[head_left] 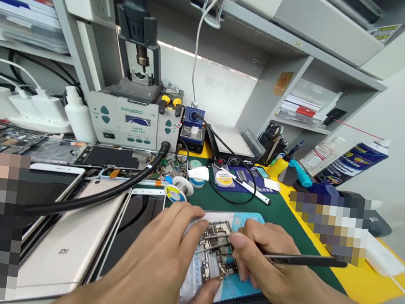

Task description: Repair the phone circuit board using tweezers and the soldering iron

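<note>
Phones (64, 243), three, lie side by side to the left of the hands, with one solder spool (184, 186) behind them. One circuit board (212, 260) lies on one blue-and-white pad (249, 221), upon a green mat (276, 211). Phones crowd the pad's left; bare mat runs to its right, up to the yellow counter (362, 292). The left hand (169, 250), half curled, grips the board's edges between thumb and fingers. The right hand (270, 267), closed, pinches one slim black tool (307, 260) above the board; whether its tip touches, I cannot tell.
</note>
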`<action>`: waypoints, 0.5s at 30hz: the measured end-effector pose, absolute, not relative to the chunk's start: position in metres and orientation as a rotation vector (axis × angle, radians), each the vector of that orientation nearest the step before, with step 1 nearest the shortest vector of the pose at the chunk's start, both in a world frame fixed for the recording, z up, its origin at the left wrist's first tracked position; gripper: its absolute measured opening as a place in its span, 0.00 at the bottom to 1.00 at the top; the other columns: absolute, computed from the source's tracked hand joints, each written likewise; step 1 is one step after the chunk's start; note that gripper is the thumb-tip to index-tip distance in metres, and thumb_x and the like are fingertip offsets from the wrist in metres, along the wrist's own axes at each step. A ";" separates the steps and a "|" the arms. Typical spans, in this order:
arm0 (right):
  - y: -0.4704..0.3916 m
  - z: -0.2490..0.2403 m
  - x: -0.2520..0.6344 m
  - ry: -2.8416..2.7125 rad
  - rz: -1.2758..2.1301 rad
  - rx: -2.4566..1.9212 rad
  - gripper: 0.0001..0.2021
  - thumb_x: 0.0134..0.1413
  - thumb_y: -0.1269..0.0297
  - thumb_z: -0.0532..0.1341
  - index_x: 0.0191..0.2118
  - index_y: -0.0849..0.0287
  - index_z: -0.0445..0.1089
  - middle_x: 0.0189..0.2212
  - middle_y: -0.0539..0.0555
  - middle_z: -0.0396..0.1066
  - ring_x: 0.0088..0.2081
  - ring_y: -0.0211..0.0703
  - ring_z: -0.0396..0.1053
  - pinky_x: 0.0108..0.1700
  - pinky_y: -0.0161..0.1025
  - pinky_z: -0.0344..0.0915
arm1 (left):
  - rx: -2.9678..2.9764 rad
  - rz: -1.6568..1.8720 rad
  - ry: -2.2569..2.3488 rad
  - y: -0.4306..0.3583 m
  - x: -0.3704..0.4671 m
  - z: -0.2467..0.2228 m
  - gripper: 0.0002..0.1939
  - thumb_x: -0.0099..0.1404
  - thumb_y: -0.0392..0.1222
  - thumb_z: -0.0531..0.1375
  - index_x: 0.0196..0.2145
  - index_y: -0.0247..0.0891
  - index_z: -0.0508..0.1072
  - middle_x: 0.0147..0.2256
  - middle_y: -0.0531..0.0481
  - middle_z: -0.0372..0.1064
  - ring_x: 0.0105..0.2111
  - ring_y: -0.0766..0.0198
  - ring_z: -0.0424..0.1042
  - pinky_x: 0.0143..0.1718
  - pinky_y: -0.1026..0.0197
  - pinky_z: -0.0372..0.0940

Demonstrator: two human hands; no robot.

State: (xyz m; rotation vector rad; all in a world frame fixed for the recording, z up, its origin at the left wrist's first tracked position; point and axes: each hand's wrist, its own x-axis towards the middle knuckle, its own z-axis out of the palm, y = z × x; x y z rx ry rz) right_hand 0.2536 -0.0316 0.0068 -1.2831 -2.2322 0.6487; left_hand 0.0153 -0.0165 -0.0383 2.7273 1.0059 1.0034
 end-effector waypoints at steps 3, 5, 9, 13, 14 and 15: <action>-0.034 0.007 0.254 -2.277 0.620 -1.383 0.27 0.80 0.49 0.48 0.27 0.54 0.65 0.24 0.48 0.70 0.28 0.38 0.66 0.36 0.39 0.61 | 2.796 1.042 1.013 -0.012 0.013 -0.047 0.31 0.63 0.47 0.68 0.60 0.32 0.68 0.57 0.38 0.69 0.59 0.45 0.69 0.59 0.45 0.75; -0.034 0.008 0.253 -2.285 0.678 -1.457 0.28 0.79 0.46 0.46 0.27 0.54 0.64 0.25 0.49 0.71 0.30 0.41 0.66 0.38 0.40 0.62 | 2.854 1.082 0.969 -0.009 0.012 -0.053 0.31 0.65 0.48 0.67 0.61 0.32 0.68 0.56 0.40 0.71 0.58 0.46 0.70 0.58 0.46 0.75; -0.033 0.013 0.248 -2.224 0.839 -1.615 0.28 0.77 0.42 0.45 0.28 0.53 0.63 0.27 0.51 0.71 0.35 0.45 0.68 0.42 0.42 0.63 | 2.874 1.143 0.967 -0.004 0.013 -0.065 0.25 0.77 0.54 0.57 0.61 0.33 0.66 0.55 0.39 0.71 0.57 0.47 0.70 0.58 0.47 0.74; -0.034 0.015 0.244 -2.127 0.896 -1.690 0.27 0.75 0.42 0.46 0.28 0.53 0.63 0.29 0.53 0.72 0.40 0.50 0.70 0.46 0.44 0.65 | 2.800 1.120 0.972 0.002 0.012 -0.073 0.31 0.80 0.66 0.46 0.61 0.38 0.67 0.53 0.40 0.73 0.56 0.47 0.72 0.55 0.45 0.75; -0.034 0.015 0.243 -2.102 0.884 -1.689 0.27 0.75 0.42 0.46 0.28 0.53 0.63 0.29 0.53 0.72 0.41 0.51 0.70 0.46 0.45 0.65 | 2.817 1.107 0.950 0.004 0.011 -0.073 0.32 0.79 0.68 0.45 0.61 0.39 0.67 0.52 0.41 0.73 0.55 0.48 0.73 0.55 0.46 0.76; -0.035 0.013 0.242 -2.078 0.860 -1.682 0.27 0.75 0.42 0.47 0.28 0.53 0.63 0.29 0.53 0.73 0.42 0.51 0.70 0.46 0.45 0.65 | 2.843 1.096 0.913 0.007 0.009 -0.071 0.34 0.77 0.70 0.46 0.61 0.40 0.67 0.51 0.42 0.74 0.53 0.49 0.74 0.53 0.48 0.76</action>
